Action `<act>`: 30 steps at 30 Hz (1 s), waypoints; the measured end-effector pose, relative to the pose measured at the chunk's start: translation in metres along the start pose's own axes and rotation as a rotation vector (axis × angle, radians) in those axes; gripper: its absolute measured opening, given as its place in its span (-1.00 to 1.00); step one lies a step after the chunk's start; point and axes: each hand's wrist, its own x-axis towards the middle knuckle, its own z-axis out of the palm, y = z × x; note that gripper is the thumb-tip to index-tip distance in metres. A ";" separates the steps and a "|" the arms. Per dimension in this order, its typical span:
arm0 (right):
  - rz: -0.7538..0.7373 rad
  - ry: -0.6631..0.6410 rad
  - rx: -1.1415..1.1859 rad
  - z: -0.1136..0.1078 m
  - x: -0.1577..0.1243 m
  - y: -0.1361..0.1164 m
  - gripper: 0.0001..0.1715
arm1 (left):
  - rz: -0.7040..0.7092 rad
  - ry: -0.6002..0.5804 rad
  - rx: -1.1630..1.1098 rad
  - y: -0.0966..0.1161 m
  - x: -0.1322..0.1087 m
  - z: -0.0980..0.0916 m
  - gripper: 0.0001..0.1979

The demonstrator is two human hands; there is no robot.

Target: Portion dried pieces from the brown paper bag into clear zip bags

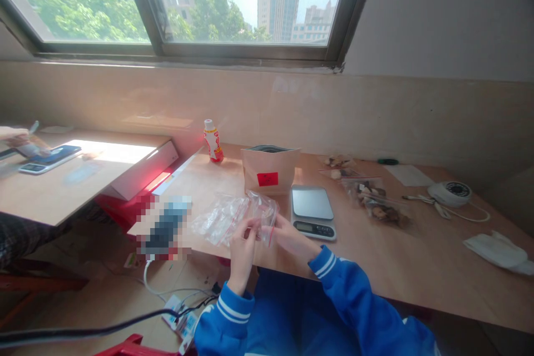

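A clear zip bag with a red seal line is upright between my hands at the table's front edge. My left hand is closed in a pinch on the bag's near left edge. My right hand grips its right side, with the fingertips partly hidden by the plastic. Several more clear zip bags lie in a loose pile just left of my hands. Behind the held bag stands an open brown paper pouch with a red label. A kitchen scale, its plate bare, sits right of the pouch.
Filled clear bags of brown and pale dried pieces lie to the right, beyond the scale. A white dome camera with its cable and a white cloth are farther right. A red-and-white bottle stands at the back left. Another person's hand shows far left.
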 end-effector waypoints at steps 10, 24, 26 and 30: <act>0.065 0.185 0.164 0.011 0.000 -0.015 -0.45 | -0.038 -0.060 -0.074 0.013 0.004 -0.004 -0.78; 0.010 0.179 -0.196 0.016 0.001 -0.032 -0.46 | -0.124 -0.045 -0.293 0.015 0.001 -0.010 -0.59; -0.017 0.196 -0.265 0.018 0.001 -0.032 -0.45 | -0.102 -0.089 -0.302 0.017 -0.002 -0.008 -0.57; -0.022 0.215 -0.236 0.017 0.002 -0.027 -0.50 | -0.088 -0.099 -0.290 0.021 -0.005 -0.007 -0.57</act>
